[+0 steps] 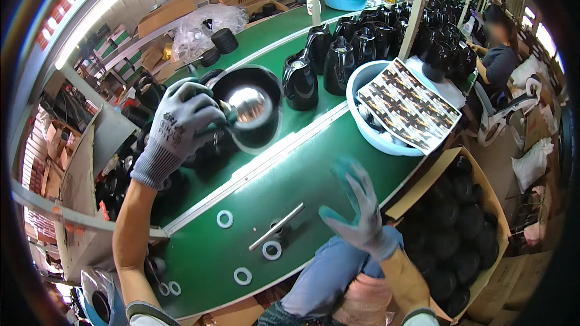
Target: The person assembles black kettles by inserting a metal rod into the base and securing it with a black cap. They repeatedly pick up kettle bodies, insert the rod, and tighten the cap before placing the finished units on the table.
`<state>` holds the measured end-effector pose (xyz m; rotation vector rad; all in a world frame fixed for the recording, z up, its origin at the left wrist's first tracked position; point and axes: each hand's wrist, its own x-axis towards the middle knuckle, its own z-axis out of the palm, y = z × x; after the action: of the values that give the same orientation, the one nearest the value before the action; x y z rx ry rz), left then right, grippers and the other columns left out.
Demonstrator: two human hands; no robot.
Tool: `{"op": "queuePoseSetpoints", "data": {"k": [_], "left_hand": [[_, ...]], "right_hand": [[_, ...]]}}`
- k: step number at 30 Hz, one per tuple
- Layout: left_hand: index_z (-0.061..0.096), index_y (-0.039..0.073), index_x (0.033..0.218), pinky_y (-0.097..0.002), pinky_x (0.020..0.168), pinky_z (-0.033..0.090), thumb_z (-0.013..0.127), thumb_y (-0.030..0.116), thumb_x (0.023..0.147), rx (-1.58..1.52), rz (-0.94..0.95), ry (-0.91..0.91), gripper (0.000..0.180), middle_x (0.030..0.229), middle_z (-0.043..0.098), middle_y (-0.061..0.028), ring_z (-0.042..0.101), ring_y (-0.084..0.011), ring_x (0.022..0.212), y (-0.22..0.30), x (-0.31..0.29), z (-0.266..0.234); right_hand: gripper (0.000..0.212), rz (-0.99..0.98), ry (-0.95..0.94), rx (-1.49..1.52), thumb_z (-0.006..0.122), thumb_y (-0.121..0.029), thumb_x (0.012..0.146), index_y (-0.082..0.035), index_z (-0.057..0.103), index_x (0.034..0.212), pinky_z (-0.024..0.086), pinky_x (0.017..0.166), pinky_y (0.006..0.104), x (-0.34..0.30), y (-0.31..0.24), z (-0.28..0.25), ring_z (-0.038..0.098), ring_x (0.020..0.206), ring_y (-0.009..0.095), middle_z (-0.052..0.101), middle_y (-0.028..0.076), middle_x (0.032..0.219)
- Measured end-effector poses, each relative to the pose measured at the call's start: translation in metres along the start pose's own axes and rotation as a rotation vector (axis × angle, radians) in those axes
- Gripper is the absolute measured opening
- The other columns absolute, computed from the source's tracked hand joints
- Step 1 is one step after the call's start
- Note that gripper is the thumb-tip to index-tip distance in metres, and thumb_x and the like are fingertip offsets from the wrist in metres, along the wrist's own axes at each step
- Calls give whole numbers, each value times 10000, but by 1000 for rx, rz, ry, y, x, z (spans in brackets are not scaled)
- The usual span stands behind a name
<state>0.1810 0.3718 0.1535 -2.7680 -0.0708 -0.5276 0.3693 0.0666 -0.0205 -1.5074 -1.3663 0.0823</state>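
I look down on a green bench (290, 187). My left hand (181, 124), in a grey glove, is closed around the rim of a black kettle body (251, 108) tipped on its side, so its shiny steel inside faces me. The kettle body is on the far strip of the bench, near a row of black kettles (338, 54). My right hand (359, 205), gloved too, hovers open and blurred above the near edge, holding nothing. Between my hands lie white rings (225, 218) and a metal bar (277, 235). A blue basin (368, 139) holding a printed sheet (408, 105) sits to the right.
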Motion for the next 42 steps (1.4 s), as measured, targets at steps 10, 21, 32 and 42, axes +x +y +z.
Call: {"op": "queuePoseSetpoints", "data": {"k": [10, 21, 32, 42], "left_hand": [[741, 150, 1102, -566, 1128, 414, 797, 289, 783, -521, 343, -103, 352, 1207, 689, -32, 599, -329, 1244, 129, -66, -81], [407, 113, 1506, -734, 1140, 340, 723, 480, 920, -581, 58, 181, 759, 1443, 553, -223, 525, -498, 1342, 281, -166, 23], [623, -68, 1332, -423, 980, 567, 787, 292, 878, -1038, -285, 1, 602, 1229, 702, -213, 701, -326, 1131, 322, -62, 44], [535, -39, 1456, -462, 1033, 552, 710, 255, 934, -2096, -1124, -459, 624, 1402, 624, -227, 660, -337, 1213, 323, -191, 148]], "right_hand": [[510, -389, -261, 23, 909, -319, 731, -61, 588, 1032, 511, 1038, 500, -46, -101, -44, 605, 1259, 426, 593, 215, 1417], [748, 665, 467, 392, 971, -220, 714, -8, 622, 1341, 505, 1070, 355, -201, -167, -84, 650, 1174, 187, 710, 103, 1245], [539, 980, 318, 631, 828, -424, 881, -24, 675, 1209, 549, 886, 287, -239, -140, -122, 665, 963, 115, 724, 43, 1054], [1473, 1811, 213, -1066, 836, -729, 634, -98, -4, 1667, 157, 1206, 684, -378, 20, -195, 259, 1507, 520, 280, 354, 1614]]}}
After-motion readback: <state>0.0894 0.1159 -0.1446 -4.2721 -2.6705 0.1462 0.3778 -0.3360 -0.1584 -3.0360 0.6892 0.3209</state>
